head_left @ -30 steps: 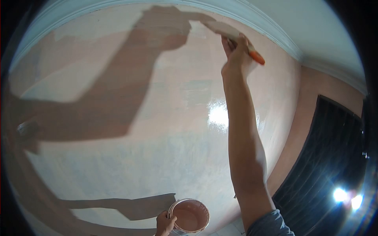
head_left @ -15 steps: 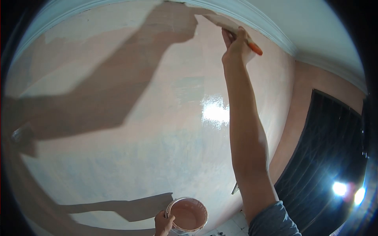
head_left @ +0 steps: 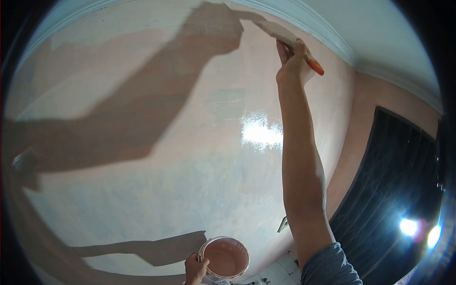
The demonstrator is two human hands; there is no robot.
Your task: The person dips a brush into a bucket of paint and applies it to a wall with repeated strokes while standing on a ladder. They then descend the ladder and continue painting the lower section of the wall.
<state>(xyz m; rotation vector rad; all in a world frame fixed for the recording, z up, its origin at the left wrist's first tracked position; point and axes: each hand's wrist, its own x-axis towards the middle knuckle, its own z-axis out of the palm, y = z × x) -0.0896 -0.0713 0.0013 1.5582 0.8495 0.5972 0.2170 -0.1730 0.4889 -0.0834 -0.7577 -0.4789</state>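
Note:
High up near the cornice, my right hand is closed around a paintbrush with an orange handle end. The brush points up and left, its bristles against or very near the top of the wall; contact is hard to tell. At the bottom, my left hand grips the rim of a small bucket of pinkish-brown paint. The wall shows patchy pink and pale bluish-white areas. A dark shadow of my arm and the brush falls across its upper left.
White cornice moulding runs along the top of the wall below the ceiling. To the right is a dark barred opening with bright lights in it. White floor tiles show at the bottom, with small items on them.
My right hand and the brush have moved slightly right and down along the top of the wall. The bucket in my left hand has shifted only a little.

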